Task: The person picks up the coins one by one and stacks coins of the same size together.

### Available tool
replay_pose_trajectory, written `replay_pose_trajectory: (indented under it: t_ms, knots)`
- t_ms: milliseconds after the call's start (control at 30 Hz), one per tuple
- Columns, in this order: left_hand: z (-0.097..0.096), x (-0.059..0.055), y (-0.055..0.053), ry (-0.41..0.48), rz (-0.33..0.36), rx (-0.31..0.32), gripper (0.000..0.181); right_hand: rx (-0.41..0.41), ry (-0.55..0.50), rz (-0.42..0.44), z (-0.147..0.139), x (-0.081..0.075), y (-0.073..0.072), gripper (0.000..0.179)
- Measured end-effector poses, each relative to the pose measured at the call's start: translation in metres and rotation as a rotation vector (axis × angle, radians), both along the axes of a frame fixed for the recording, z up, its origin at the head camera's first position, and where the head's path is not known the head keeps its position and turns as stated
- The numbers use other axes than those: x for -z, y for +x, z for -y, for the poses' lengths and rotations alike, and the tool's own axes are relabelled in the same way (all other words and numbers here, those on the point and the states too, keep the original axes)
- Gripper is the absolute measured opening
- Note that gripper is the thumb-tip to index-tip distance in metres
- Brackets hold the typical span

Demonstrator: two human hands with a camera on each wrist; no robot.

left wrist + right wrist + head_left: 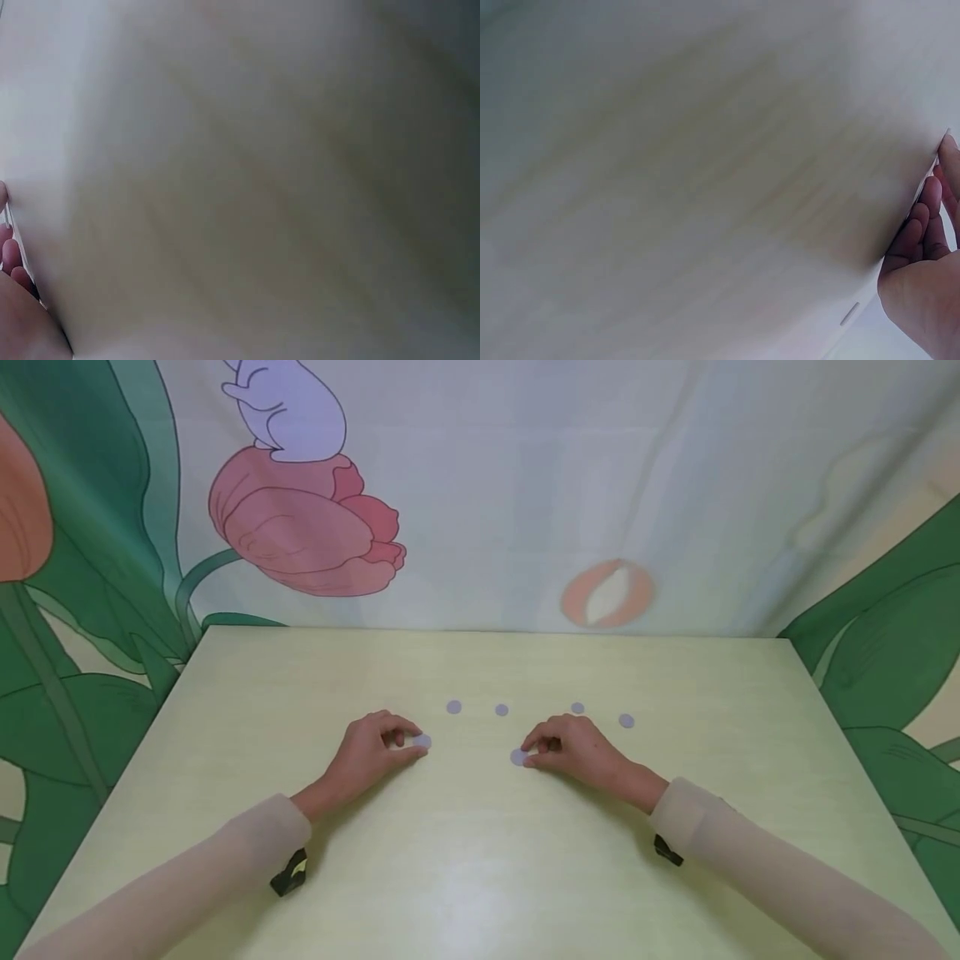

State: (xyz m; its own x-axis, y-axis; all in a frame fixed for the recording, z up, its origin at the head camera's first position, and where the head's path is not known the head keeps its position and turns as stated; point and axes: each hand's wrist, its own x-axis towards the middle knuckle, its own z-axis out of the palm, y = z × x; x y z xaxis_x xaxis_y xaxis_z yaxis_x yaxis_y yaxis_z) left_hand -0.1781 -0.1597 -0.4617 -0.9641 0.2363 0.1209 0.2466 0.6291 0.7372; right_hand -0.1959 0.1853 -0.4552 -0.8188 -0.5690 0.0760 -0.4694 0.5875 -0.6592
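Between thumb and index finger, my left hand point(372, 748) pinches a small round pale-purple disc point(423, 741) close over the table, left of the middle. The right hand point(581, 752) holds a similar disc point(518, 757) by its right edge, thumb below and index finger above in the head view. The two hands face each other with a stretch of tabletop between them. In the left wrist view only part of the left hand shows at the left edge. Curled fingers point(921, 217) of the right hand appear at the right edge of the right wrist view.
Beyond the hands, more discs lie in a loose row: a far-left one point(453, 707), one beside it point(502, 710), one behind the right hand point(577, 707) and one farther right point(626, 721). The pale table point(465, 843) ends at a printed curtain point(487, 527).
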Motion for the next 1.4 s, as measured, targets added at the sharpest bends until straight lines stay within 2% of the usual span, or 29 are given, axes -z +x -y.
replay_pose_trajectory:
  t_ms: [233,633,900,1033,1400]
  knots:
    - [0.003,-0.004,0.000,0.035,0.036,-0.017,0.022,-0.015,0.006,-0.019,0.000,0.003,-0.003,0.013]
    - [0.009,-0.006,0.002,0.070,0.017,-0.031,0.023,0.005,0.016,0.001,0.001,-0.004,0.000,0.013]
    - [0.012,-0.011,-0.001,0.023,-0.010,-0.042,0.024,0.005,0.015,-0.002,0.000,-0.001,-0.001,0.014]
    - [0.011,-0.014,-0.002,0.026,-0.004,-0.047,0.024,-0.003,0.007,0.000,0.000,-0.001,-0.001,0.014]
    - [0.001,-0.016,-0.005,0.073,0.002,0.011,0.023,0.020,-0.003,0.027,-0.001,-0.002,0.000,0.015]
